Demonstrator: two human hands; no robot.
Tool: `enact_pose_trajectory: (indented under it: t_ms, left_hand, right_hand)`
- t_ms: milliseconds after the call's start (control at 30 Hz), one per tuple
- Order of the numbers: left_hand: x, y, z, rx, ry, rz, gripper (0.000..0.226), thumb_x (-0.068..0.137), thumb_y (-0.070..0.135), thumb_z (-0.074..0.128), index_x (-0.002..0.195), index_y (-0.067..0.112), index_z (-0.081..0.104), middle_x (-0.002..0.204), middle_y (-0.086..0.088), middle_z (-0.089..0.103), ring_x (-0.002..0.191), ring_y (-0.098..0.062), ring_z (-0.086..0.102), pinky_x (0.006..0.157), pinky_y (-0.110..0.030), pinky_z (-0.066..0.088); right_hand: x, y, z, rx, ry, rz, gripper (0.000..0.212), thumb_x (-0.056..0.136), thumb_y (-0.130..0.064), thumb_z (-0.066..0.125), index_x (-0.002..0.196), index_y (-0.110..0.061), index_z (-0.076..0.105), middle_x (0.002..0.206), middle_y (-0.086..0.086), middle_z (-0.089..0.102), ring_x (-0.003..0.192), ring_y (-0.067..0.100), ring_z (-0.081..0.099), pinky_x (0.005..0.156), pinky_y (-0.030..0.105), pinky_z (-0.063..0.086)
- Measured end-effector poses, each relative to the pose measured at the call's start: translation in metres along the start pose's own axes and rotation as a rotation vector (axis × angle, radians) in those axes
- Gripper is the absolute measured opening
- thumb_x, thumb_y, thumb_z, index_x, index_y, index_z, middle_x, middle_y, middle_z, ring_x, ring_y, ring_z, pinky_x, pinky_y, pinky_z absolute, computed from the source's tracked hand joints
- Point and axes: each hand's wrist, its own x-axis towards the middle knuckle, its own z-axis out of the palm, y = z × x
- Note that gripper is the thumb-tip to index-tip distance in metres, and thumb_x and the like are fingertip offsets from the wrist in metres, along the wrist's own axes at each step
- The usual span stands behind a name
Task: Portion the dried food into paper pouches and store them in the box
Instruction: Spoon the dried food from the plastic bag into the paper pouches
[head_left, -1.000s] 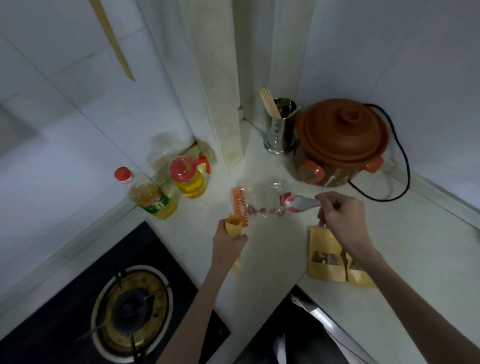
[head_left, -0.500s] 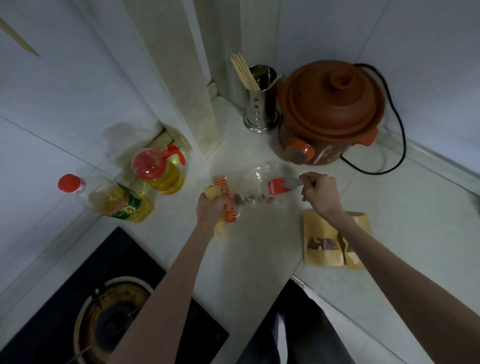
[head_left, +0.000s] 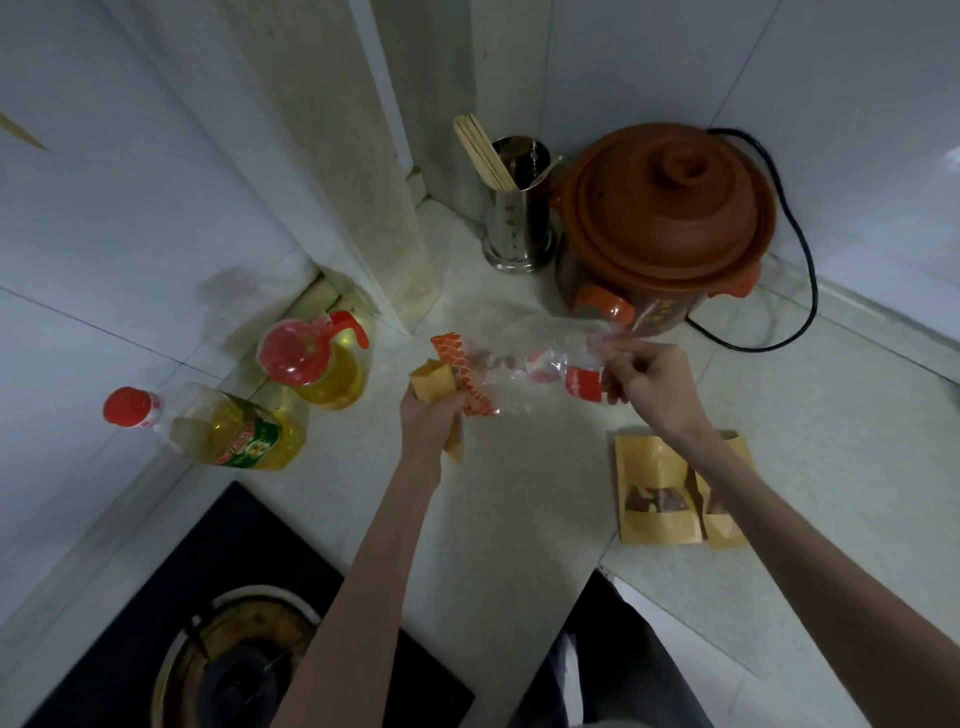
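Clenched round an open paper pouch (head_left: 434, 382) and the plastic bag's (head_left: 511, 364) orange mouth, the left hand (head_left: 428, 421) holds both at 9 o'clock; the right hand (head_left: 644, 387) pinches the bag's tail at 3. Few dried pieces remain inside; tilted wrongly, they could spill onto the tabletop (head_left: 519, 483). Two filled pouches (head_left: 657, 491) lie at 5 o'clock.

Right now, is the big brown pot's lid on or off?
On. The brown lid sits flat over the clay pot, knob up, covering the whole top so nothing inside shows.
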Motion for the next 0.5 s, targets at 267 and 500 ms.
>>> enact_pose_trajectory:
  t_ms: [267,500]
  left_hand:
    - [-0.001,-0.02,0.0,0.085,0.003,0.092,0.039,0.072,-0.002,0.071,0.104,0.02,0.064,0.094,0.0,0.07,0.082,-0.014,0.068,0.058,-0.018,0.053]
    - [-0.001,-0.04,0.0,0.182,0.003,0.14,0.044,0.071,-0.002,0.074,0.096,0.032,0.061,0.093,0.005,0.068,0.086,-0.015,0.068,0.062,-0.019,0.055]
  right_hand:
    - [-0.006,0.027,0.006,-0.212,0.065,-0.038,0.02,0.096,-0.013,0.051,0.095,-0.013,0.071,0.063,-0.001,0.064,0.049,0.008,0.058,0.051,0.015,0.047]
    - [0.005,0.049,0.016,-0.444,-0.047,0.012,0.023,0.086,-0.005,0.05,0.079,0.008,0.068,0.072,0.021,0.068,0.065,0.034,0.062,0.067,0.048,0.052]
